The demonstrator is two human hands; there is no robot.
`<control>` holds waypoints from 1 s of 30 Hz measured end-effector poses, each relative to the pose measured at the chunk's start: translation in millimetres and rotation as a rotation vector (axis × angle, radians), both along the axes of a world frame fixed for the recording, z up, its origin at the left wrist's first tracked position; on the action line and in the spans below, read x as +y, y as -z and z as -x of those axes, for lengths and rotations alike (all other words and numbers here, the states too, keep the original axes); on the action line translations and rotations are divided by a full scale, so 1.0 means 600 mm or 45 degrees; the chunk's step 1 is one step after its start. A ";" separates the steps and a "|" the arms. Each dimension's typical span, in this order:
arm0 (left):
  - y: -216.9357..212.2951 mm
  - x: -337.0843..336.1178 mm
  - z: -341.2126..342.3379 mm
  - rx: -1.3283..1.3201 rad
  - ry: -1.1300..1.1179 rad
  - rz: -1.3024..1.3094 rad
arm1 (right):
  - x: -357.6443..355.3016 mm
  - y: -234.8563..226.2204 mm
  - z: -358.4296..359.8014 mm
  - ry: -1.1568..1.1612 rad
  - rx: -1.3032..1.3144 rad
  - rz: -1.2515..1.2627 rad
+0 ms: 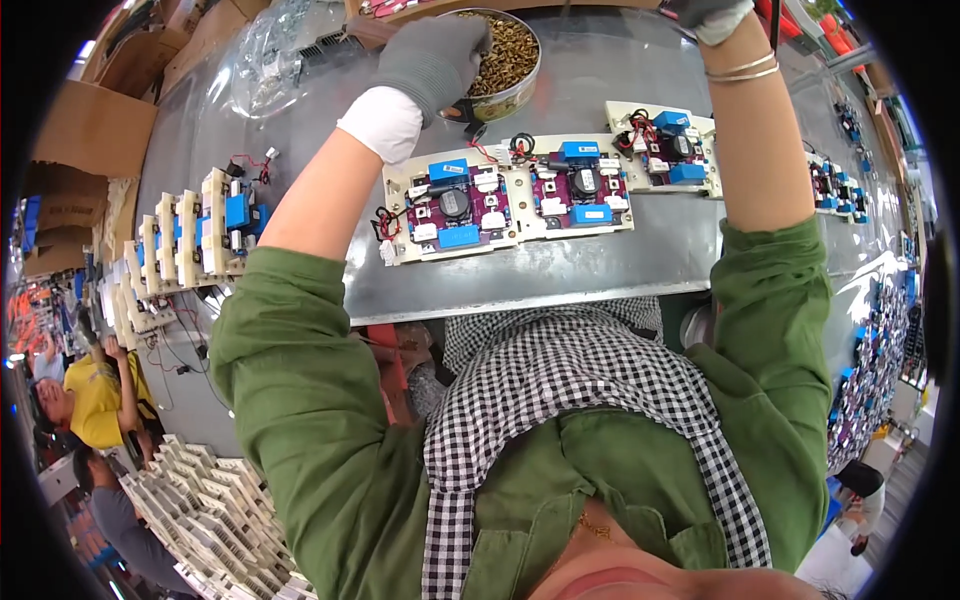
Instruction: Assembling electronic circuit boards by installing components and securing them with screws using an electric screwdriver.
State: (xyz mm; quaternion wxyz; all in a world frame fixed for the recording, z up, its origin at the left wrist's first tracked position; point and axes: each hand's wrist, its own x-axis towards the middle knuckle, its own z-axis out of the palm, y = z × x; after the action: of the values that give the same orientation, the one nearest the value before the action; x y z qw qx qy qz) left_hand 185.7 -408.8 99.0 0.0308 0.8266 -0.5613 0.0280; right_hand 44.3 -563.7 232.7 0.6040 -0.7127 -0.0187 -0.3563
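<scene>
While the left hand [432,60], in a grey knit glove with a white cuff, reaches over the rim of a round metal tin of small brass-coloured screws [508,62], its grip curls downward, and whether it has hold of anything cannot be told. That tin stands at the far side of the grey metal counter [560,270], just beyond a row of white circuit boards with blue blocks and black round parts [510,200]. Raised at the top edge, the right hand [706,14] is mostly cut off, so its grip cannot be judged. More boards stand stacked on edge [195,240] to the left.
</scene>
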 end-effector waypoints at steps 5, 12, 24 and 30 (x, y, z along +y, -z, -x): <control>0.018 0.008 -0.019 -0.080 0.141 0.195 | 0.037 0.024 0.000 -0.040 -0.102 -0.166; -0.007 -0.005 -0.002 0.135 -0.065 -0.176 | 0.009 0.056 -0.021 -0.121 -0.148 -0.131; -0.004 0.031 -0.002 0.339 -0.002 0.622 | 0.036 0.044 -0.009 -0.081 -0.118 -0.239; -0.030 0.145 0.142 1.275 0.043 1.192 | 0.074 0.023 0.015 -0.255 -0.488 -0.080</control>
State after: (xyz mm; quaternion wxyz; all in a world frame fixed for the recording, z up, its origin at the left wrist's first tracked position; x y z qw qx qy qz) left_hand 100.8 -321.8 116.9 0.6411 0.6307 -0.4208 -0.1184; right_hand 35.1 -519.3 218.7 0.6436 -0.6073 -0.1930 -0.4240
